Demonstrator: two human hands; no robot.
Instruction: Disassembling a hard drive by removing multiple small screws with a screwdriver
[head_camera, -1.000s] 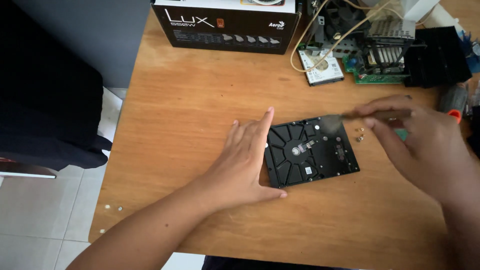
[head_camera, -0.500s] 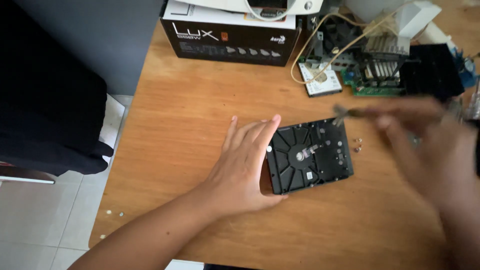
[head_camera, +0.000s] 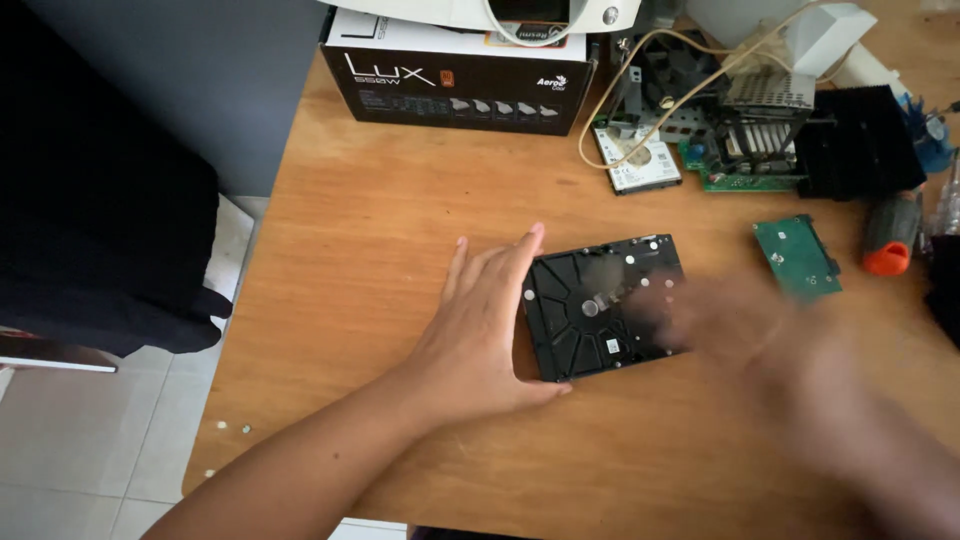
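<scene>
Left hand (head_camera: 480, 325) lies flat on the wooden desk (head_camera: 380, 230), fingers straight and together, thumb spread. Its palm edge and fingertips butt against the left short edge of the hard drive (head_camera: 608, 305), bracing it rather than gripping; nothing is pinched.

Right hand (head_camera: 770, 345) is motion-blurred, low over the drive's right end and overlapping its corner. Cannot tell whether its fingers are spread or closed, or whether it holds anything.

Key relation: the drive sits between the two hands, directly right of the left hand. Its long axis runs left to right, tilted slightly up toward the far right. Left hand is the one in firm contact.

Drive: black, rectangular, flat on the desk near its middle, underside up, with a round spindle hub and several small pale spots.

Farther right: a loose green circuit board (head_camera: 797, 257), well apart from the drive. Beyond: a smaller silver-labelled drive (head_camera: 642, 160), a heatsink assembly (head_camera: 760, 130), and a black cardboard box (head_camera: 460, 75) at the far edge.
</scene>
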